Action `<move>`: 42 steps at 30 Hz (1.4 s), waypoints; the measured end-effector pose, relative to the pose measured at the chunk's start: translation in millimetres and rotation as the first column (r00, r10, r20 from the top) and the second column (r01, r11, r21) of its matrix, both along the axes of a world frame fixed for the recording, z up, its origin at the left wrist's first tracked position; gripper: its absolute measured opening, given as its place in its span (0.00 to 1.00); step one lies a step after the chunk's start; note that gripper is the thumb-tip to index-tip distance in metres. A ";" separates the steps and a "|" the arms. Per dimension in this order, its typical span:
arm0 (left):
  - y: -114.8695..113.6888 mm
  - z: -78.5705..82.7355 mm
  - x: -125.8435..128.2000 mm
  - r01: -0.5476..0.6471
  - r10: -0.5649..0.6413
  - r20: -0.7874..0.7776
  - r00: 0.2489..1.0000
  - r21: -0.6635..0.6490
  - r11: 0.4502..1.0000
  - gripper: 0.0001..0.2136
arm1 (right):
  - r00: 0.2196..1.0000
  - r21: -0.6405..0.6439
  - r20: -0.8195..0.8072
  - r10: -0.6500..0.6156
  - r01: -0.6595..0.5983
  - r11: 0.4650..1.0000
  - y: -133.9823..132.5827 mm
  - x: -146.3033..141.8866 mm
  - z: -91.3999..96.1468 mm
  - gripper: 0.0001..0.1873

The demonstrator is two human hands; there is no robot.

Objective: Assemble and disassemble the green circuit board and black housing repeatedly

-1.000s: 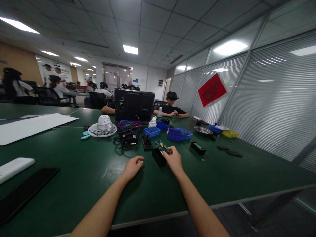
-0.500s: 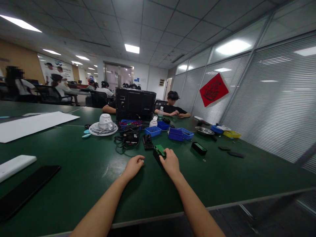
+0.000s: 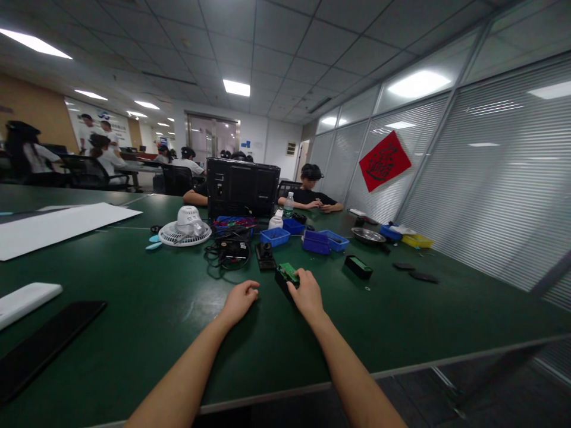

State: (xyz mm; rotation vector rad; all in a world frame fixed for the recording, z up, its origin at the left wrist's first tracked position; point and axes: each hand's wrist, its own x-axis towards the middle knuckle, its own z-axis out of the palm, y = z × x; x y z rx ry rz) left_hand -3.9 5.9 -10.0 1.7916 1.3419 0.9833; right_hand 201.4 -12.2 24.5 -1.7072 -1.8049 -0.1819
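My right hand point(image 3: 306, 294) rests on a small black box point(image 3: 282, 282) on the green table point(image 3: 156, 309), its fingers closed over a green circuit board point(image 3: 289, 271) that lies on top of the box. My left hand point(image 3: 239, 301) lies on the table just left of the box, fingers curled into a loose fist, and I cannot see anything in it. Both forearms reach in from the lower edge of the view.
Behind the box lie a tangle of cables point(image 3: 227, 249), a white fan point(image 3: 185, 229), blue bins point(image 3: 319, 242), a black case point(image 3: 241, 188) and a metal dish point(image 3: 367, 236). A white slab point(image 3: 27, 298) and black panel point(image 3: 44, 348) lie left. People sit beyond the table.
My right hand has lowered the green circuit board from a raised, tilted hold onto the top of the black box. My left hand has stayed where it was.
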 end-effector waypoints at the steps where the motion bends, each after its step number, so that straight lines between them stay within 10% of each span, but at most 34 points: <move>1: -0.1 0.0 0.0 -0.001 0.001 0.002 1.000 0.001 1.000 0.14 | 1.000 0.001 0.017 -0.006 0.006 1.000 -0.8 -0.3 0.1 0.08; 35: -7.1 6.7 0.4 -0.026 0.026 0.011 1.000 -0.037 0.999 0.15 | 0.996 -0.171 0.054 -0.064 0.072 0.983 -1.3 4.6 -9.0 0.18; 42: -5.4 5.5 1.0 -0.014 0.014 -0.010 1.000 -0.011 1.000 0.15 | 0.992 -0.184 0.081 0.094 -0.078 0.980 -8.5 -6.7 -8.8 0.20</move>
